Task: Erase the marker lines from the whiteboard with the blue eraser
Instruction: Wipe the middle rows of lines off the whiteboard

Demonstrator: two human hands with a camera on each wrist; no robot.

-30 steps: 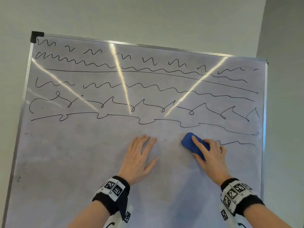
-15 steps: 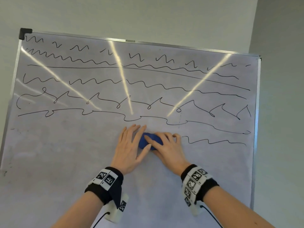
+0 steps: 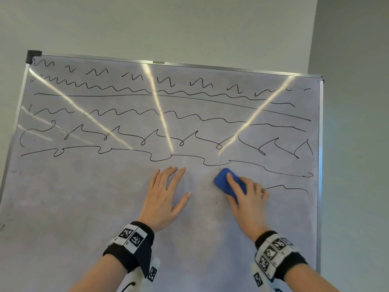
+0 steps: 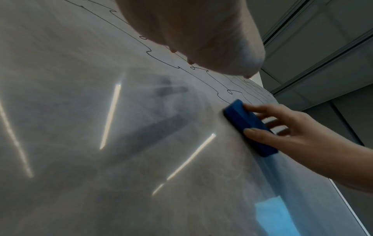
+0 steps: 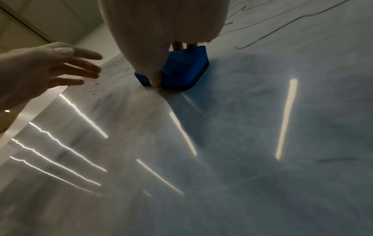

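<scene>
The right hand (image 3: 249, 197) grips the blue eraser (image 3: 225, 181), thumb on 1 long side and fingers curled over the other, holding its face flat against the whiteboard (image 3: 84, 207), a grip that appears suited to steady pressure. The eraser sits near the board's middle, tilted, touching or just under the lowest long wavy line (image 3: 273, 168). A short leftover stroke (image 3: 288, 187) lies just beside that hand, toward the right edge. The left hand (image 3: 166, 194) rests with fingers spread and straight, holding nothing, probably bracing the board. About 6 rows of marker lines (image 3: 147, 114) fill the upper half; the lower half shows only grey smear and faint specks. Judged under half done.
</scene>
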